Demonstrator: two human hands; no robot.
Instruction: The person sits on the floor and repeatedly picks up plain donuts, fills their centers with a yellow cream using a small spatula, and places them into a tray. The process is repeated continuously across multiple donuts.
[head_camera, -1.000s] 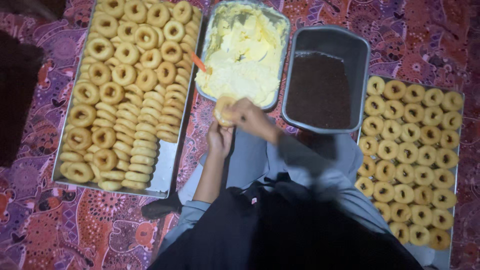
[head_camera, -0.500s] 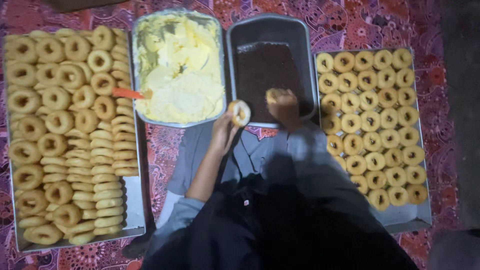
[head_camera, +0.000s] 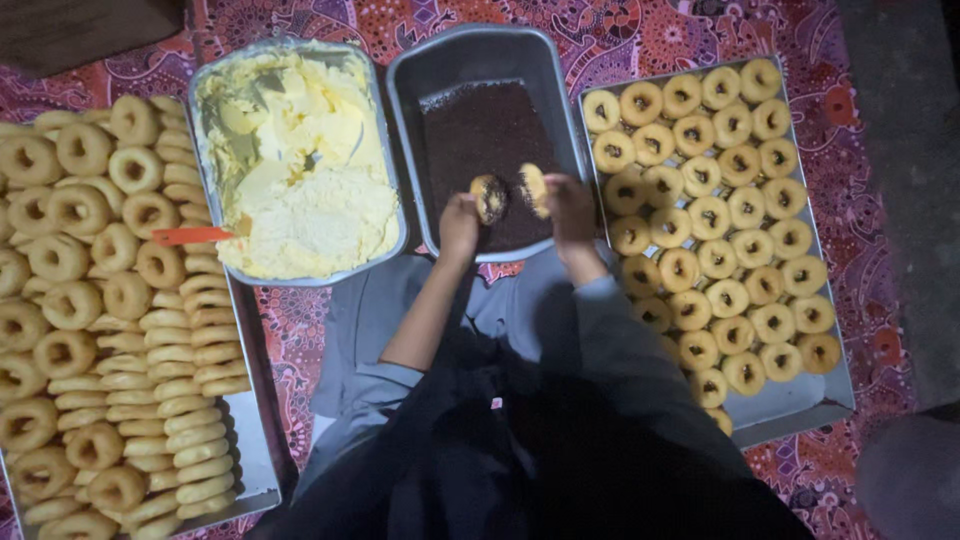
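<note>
Both doughnut halves now sit over the sprinkle tray; half a second ago only one did. Your left hand grips the dark-coated half, right hand grips the pale half.

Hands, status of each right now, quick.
Left hand: closed on a sprinkle-coated doughnut half over the dark sprinkle tray.
Right hand: closed on a cream-side doughnut half.

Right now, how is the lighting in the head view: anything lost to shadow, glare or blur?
Head view: top-lit, the cream tray and both doughnut trays clear; no strong glare. Bottom centre, the person's dark clothing falls into shadow. The sprinkle tray reads dark, little detail. Left hand and right hand, each with a doughnut half, look slightly soft.
</note>
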